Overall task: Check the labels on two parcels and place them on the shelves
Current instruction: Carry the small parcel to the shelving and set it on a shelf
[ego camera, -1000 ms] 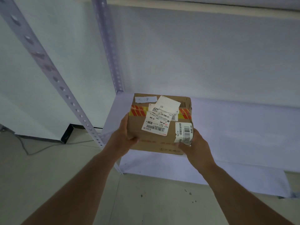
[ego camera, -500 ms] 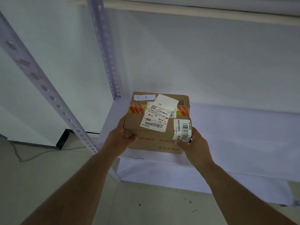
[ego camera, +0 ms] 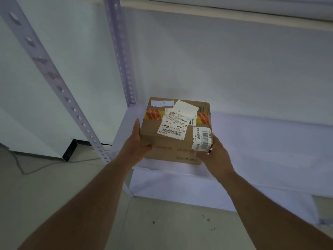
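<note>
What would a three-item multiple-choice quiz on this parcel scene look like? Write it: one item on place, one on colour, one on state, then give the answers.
1. Where is the cardboard parcel?
A. On the floor
B. At the left end of the shelf, beside the rear upright post
C. On the top shelf

2. What colours is the tape band across the parcel's top?
A. Red and yellow
B. Blue and white
C. Plain black

3. How is the parcel held?
A. By one hand
B. By no hand
C. By both hands, one on each side

Answers:
1 B: the box sits over the shelf's left corner, by the post.
2 A: the striped band is red and yellow.
3 C: the left hand grips the left side and the right hand the near right corner.
</note>
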### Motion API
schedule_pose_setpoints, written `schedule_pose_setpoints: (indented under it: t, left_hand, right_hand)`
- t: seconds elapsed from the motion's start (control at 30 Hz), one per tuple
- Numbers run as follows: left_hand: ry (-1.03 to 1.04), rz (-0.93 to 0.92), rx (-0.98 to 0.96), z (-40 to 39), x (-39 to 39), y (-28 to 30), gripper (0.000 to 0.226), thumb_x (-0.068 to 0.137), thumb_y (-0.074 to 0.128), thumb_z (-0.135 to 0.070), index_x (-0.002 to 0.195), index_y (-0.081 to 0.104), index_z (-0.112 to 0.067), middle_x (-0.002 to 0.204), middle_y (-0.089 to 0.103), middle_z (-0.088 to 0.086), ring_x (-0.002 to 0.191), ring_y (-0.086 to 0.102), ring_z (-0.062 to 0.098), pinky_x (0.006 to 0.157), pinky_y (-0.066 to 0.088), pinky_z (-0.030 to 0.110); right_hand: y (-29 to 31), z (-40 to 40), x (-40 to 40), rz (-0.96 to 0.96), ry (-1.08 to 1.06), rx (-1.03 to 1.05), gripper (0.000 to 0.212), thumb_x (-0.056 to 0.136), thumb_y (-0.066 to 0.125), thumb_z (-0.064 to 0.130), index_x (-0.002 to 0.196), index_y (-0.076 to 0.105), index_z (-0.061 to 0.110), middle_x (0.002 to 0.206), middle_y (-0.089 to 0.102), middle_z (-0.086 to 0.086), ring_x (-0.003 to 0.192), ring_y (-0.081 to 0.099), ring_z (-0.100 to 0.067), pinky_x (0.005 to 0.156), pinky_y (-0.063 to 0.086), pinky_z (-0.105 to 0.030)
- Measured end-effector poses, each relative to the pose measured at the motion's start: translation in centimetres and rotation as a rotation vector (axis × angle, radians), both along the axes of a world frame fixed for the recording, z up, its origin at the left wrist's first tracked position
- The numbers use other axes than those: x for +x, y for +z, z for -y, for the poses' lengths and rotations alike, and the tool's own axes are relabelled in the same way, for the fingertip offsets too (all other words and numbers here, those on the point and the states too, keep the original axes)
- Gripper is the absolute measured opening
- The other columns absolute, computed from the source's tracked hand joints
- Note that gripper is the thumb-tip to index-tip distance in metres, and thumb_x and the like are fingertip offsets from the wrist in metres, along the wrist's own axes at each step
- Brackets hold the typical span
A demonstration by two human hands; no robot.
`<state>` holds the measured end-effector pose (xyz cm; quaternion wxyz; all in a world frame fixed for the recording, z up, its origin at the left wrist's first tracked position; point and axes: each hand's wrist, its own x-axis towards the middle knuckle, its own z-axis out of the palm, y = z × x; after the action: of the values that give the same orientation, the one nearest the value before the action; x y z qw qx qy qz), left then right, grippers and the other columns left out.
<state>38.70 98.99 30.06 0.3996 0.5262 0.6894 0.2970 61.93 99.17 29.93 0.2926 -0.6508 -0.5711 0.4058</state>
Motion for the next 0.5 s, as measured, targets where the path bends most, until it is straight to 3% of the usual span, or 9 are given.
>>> schedule_pose_setpoints:
  t: [0.07, 0.13, 0.17, 0.23, 0.3, 0.4, 0.5]
  left_hand:
    - [0.006, 0.005, -0.005, 0.7, 0.2, 0.2, 0.101, 0.081, 0.065, -0.013, 0.148, -0.01, -0.018, 0.146, 0.04, 0.009, 0.131, 0.043, 0.029, 0.103, 0.04, 0.045]
    - [0.024, -0.046, 0.01, 2.0, 0.2, 0.5, 0.104, 0.079, 0.068, -0.022, 0.149, -0.01, -0.019, 0.154, 0.027, 0.008, 0.14, 0.031, 0.027, 0.108, 0.034, 0.047]
    - [0.05, -0.082, 0.017, 2.9, 0.1, 0.8, 0.104, 0.078, 0.069, -0.026, 0.149, -0.007, -0.021, 0.156, 0.022, 0.008, 0.142, 0.027, 0.027, 0.109, 0.032, 0.047]
    - [0.105, -0.111, 0.024, 5.2, 0.0, 1.6, 0.099, 0.077, 0.068, -0.032, 0.15, 0.001, -0.022, 0.157, 0.021, 0.007, 0.142, 0.025, 0.025, 0.109, 0.031, 0.046]
    - [0.135, -0.087, -0.008, 8.0, 0.0, 2.5, 0.088, 0.08, 0.064, -0.032, 0.149, 0.012, -0.018, 0.156, 0.024, 0.006, 0.141, 0.028, 0.023, 0.11, 0.031, 0.042]
    - [0.191, 0.038, -0.06, 12.7, 0.0, 4.3, 0.07, 0.085, 0.061, -0.03, 0.145, 0.03, -0.015, 0.151, 0.036, 0.006, 0.135, 0.039, 0.021, 0.108, 0.033, 0.035]
    - [0.336, 0.186, -0.095, 17.9, -0.9, 6.2, 0.057, 0.086, 0.058, -0.028, 0.139, 0.042, -0.012, 0.141, 0.049, 0.007, 0.125, 0.049, 0.021, 0.092, 0.035, 0.022]
  right_hand:
    - [0.5, 0.5, -0.1, 0.056, -0.023, -0.02, 0.036, 0.074, 0.072, 0.018, 0.1, 0.049, 0.026, 0.092, 0.06, 0.017, 0.084, 0.059, -0.005, 0.065, 0.046, -0.015]
    - [1.3, 1.3, -0.2, 0.131, -0.035, -0.047, 0.057, 0.065, 0.073, 0.039, 0.105, 0.042, 0.013, 0.106, 0.057, 0.003, 0.096, 0.056, -0.019, 0.077, 0.047, -0.028]
    - [1.9, 1.9, -0.3, 0.159, -0.038, -0.058, 0.061, 0.063, 0.072, 0.043, 0.106, 0.038, 0.016, 0.111, 0.052, -0.001, 0.1, 0.052, -0.022, 0.078, 0.045, -0.033]
    - [3.4, 3.4, -0.6, 0.208, -0.05, -0.083, 0.074, 0.071, 0.073, 0.038, 0.129, 0.035, 0.013, 0.13, 0.046, -0.011, 0.12, 0.046, -0.027, 0.089, 0.042, -0.038]
    - [4.9, 5.2, -0.9, 0.253, -0.063, -0.094, 0.089, 0.078, 0.069, 0.036, 0.146, 0.019, 0.007, 0.149, 0.033, -0.013, 0.136, 0.034, -0.028, 0.101, 0.036, -0.038]
    - [6.8, 8.4, -2.0, 0.282, -0.105, -0.07, 0.077, 0.082, 0.064, 0.038, 0.144, 0.028, 0.01, 0.146, 0.036, -0.011, 0.133, 0.04, -0.027, 0.101, 0.039, -0.042]
    - [7.6, 12.3, -4.3, 0.268, -0.059, -0.093, 0.039, 0.084, 0.056, 0.042, 0.114, 0.058, 0.018, 0.111, 0.054, -0.002, 0.104, 0.057, -0.023, 0.085, 0.042, -0.032]
